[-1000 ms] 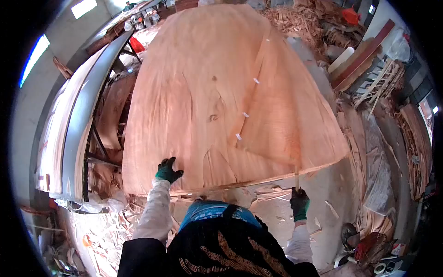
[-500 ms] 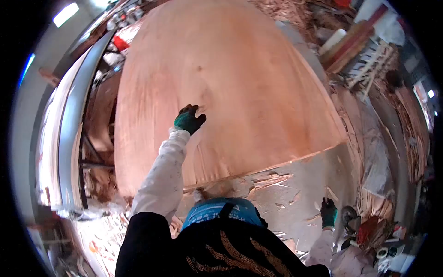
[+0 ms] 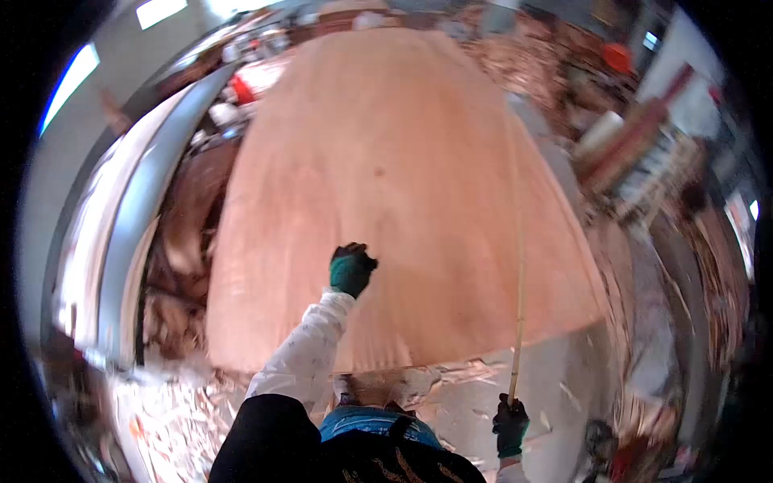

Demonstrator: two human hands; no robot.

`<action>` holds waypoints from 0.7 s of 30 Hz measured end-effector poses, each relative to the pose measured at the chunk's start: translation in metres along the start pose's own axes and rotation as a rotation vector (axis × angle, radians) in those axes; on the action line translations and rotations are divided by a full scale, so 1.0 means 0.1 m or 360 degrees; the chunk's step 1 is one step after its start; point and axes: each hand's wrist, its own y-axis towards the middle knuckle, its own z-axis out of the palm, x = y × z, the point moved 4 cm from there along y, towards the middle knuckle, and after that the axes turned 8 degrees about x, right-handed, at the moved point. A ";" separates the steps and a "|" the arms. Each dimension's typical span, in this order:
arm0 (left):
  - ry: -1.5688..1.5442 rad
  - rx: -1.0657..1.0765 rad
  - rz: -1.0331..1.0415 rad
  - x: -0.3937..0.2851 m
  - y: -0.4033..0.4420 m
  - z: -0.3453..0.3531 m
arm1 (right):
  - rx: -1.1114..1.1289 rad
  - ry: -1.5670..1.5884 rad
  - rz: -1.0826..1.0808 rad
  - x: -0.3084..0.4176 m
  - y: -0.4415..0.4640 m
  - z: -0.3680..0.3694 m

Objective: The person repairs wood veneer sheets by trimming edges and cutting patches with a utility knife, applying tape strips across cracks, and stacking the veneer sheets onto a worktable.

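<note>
A large reddish-tan wood veneer sheet (image 3: 435,217) lies in front of me. Over its near part is my left hand (image 3: 352,270), in a dark green glove, its fingers curled into a fist with nothing visible in them. Whether it touches the sheet I cannot tell. My right hand (image 3: 510,427), gloved in the same way, is low at the right, beyond the sheet's near edge. It is closed around the lower end of a long thin stick (image 3: 519,306). The stick points away from me over the sheet's right side, and its far end is blurred.
Wood scraps (image 3: 177,410) litter the floor at the lower left. A long pale-grey rail (image 3: 133,241) runs along the left. At the right are piled veneer strips (image 3: 721,278) and planks (image 3: 636,137). A red-orange container (image 3: 618,58) stands at the far right.
My left hand has closed and sits lower in view. My right hand has moved left, and the long stick now extends from it over the sheet. The whole view has shifted.
</note>
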 end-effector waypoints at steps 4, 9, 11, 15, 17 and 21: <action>-0.0293 -0.0300 -0.0068 0.21 -0.92 -1.23 | 0.0266 -0.0113 -0.0169 0.48 0.16 1.05; -0.0427 -0.0411 -0.1096 1.60 -3.12 -1.95 | 0.0526 0.0040 -0.0317 0.72 0.06 2.24; -0.0003 0.0515 -0.1488 2.08 -4.16 -2.21 | 0.0633 0.0025 -0.0314 0.80 -0.18 2.72; -0.0177 0.0832 -0.2095 2.43 -5.51 -2.60 | 0.0827 -0.0054 -0.0449 0.75 -0.55 3.79; -0.0305 0.0646 -0.2107 2.84 -5.83 -2.68 | 0.0867 -0.0018 -0.0473 0.60 -0.74 4.33; -0.0197 0.0345 -0.1919 3.83 -6.18 -3.04 | 0.0955 -0.0048 -0.0278 0.12 -0.98 5.34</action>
